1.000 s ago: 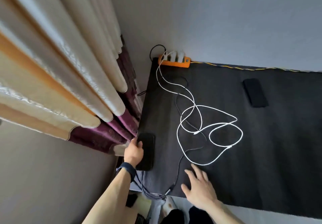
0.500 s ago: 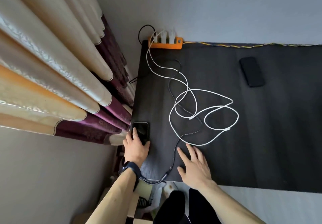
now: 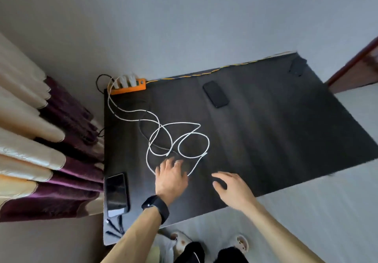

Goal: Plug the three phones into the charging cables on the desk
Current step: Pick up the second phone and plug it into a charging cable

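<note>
A black phone (image 3: pixel 116 193) lies at the near left corner of the dark desk (image 3: pixel 276 140), with a cable at its near end. A second black phone (image 3: pixel 215 94) lies near the back edge, and a third dark phone (image 3: pixel 297 68) sits blurred at the far right corner. White charging cables (image 3: pixel 180 138) loop across the middle of the desk from chargers in an orange power strip (image 3: pixel 128 86). My left hand (image 3: pixel 170 175) is spread over the near end of the white loops, holding nothing. My right hand (image 3: pixel 233 187) hovers open over the desk's near edge.
Cream and purple curtains (image 3: pixel 41 150) hang against the desk's left side. A thin black cable (image 3: pixel 155 144) runs under the white loops. A grey wall stands behind the desk. My feet in slippers (image 3: pixel 182 242) are on the floor below the near edge.
My left hand has let go of the near left phone and moved right onto the white cable loops. My right hand has shifted right. The view has swung rightward.
</note>
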